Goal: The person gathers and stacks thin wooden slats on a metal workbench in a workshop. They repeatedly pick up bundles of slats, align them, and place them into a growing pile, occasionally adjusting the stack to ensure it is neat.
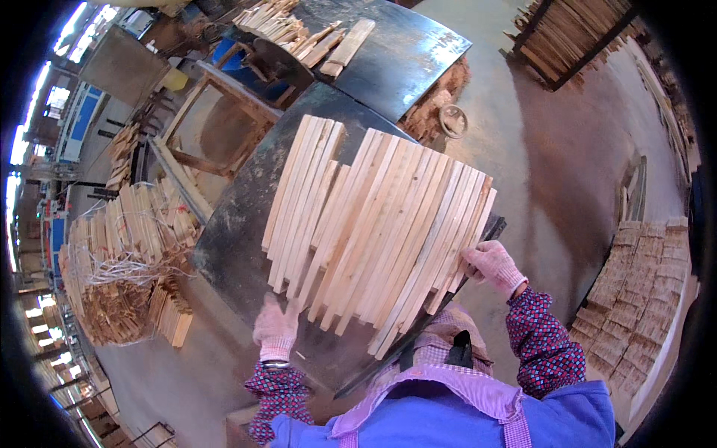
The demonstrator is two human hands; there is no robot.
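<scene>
A row of long pale wooden strips (396, 216) lies side by side on a dark metal table (235, 231), their near ends uneven. My left hand (275, 326), in a pinkish work glove, is at the near ends of the strips on the left, fingers stretched toward them. Its fingertips look slightly blurred, and I cannot tell whether they touch the wood. At the right side of the row, my right hand (494, 266), gloved alike, has its fingers curled at the edge of the outermost strip. Patterned sleeve covers (549, 340) reach over both forearms.
Beyond this table stands a second metal table (396, 56) with loose wood pieces (347, 46) on it. Tied bundles of strips (127, 254) are on the floor at left, beside a wooden frame (216, 123). Stacked wood (635, 299) stands at right, and a handwheel (453, 121) sits beyond the row.
</scene>
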